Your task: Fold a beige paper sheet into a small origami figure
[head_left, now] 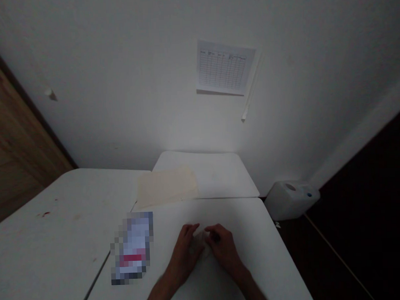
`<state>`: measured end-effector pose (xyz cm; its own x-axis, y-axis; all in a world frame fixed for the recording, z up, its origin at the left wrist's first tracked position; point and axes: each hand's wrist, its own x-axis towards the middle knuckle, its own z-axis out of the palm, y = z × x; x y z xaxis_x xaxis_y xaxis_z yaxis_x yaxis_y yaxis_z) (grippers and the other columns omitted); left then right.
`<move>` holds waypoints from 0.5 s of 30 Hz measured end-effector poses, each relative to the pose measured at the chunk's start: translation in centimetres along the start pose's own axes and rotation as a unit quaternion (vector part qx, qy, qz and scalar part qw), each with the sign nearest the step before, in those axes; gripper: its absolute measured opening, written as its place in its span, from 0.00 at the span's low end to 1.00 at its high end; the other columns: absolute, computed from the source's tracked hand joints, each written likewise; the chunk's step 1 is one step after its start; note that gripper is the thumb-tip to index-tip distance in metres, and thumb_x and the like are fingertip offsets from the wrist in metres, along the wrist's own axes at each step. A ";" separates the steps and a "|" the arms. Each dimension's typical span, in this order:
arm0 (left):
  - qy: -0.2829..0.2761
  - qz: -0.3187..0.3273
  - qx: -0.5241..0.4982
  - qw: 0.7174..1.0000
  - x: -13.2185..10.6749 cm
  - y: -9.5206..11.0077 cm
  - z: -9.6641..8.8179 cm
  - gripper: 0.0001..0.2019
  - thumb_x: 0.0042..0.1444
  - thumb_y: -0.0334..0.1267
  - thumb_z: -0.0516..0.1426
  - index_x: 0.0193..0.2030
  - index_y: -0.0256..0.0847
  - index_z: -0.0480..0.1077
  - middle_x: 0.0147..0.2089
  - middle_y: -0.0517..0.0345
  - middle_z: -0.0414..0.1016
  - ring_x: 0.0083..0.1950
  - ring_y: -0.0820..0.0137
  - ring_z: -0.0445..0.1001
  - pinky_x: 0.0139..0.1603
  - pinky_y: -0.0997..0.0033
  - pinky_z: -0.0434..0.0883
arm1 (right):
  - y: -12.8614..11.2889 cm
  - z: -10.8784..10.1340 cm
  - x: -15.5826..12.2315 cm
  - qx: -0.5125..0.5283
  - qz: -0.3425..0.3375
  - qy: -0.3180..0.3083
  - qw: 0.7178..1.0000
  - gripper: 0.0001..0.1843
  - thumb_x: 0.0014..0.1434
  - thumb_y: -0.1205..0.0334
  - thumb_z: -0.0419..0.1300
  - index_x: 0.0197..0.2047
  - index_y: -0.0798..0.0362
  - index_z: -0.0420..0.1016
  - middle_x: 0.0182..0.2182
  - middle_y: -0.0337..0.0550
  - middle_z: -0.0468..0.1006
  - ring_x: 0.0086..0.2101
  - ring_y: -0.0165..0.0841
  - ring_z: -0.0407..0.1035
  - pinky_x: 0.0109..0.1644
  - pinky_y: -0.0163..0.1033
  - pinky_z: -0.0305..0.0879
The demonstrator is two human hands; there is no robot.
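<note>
My left hand (186, 246) and my right hand (223, 245) face each other low over the white table (256, 253). Between them is a pale, see-through thing (199, 241), like a thin piece of clear plastic, hard to make out against the white surface. The left fingers and thumb curve around its left side. On the other side, the right index finger and thumb bend in to its edge, with the remaining fingers curled under. Both sets of fingertips seem to touch it, though dim light hides the exact contact.
Left of my hands lies a pixelated bluish-white object with a red band (133, 248). A beige sheet (166, 186) spans the tabletop seams. Another white table (35, 243) adjoins at left. Beyond the right edge stands a white plastic jug (292, 201). A printed chart (225, 68) hangs on the wall.
</note>
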<state>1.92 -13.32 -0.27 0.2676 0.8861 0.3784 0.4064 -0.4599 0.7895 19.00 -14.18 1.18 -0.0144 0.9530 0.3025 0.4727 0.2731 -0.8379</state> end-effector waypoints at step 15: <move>0.007 0.121 0.038 0.992 2.6 2.9 -2.2 0.06 0.62 0.38 0.56 0.40 0.45 0.75 0.37 0.55 0.75 0.40 0.67 0.72 0.40 0.66 0.73 | -2.5 -2.8 0.7 -0.054 -0.147 0.016 0.988 0.04 0.60 0.59 0.62 0.36 0.47 0.79 0.32 0.40 0.79 0.35 0.33 0.70 0.41 0.39 0.67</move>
<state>1.90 -12.26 4.07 0.3531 0.7491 0.5605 0.3968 -0.6624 0.6354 20.26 -14.55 4.70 -0.1388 0.8297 0.5407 0.5437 0.5202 -0.6587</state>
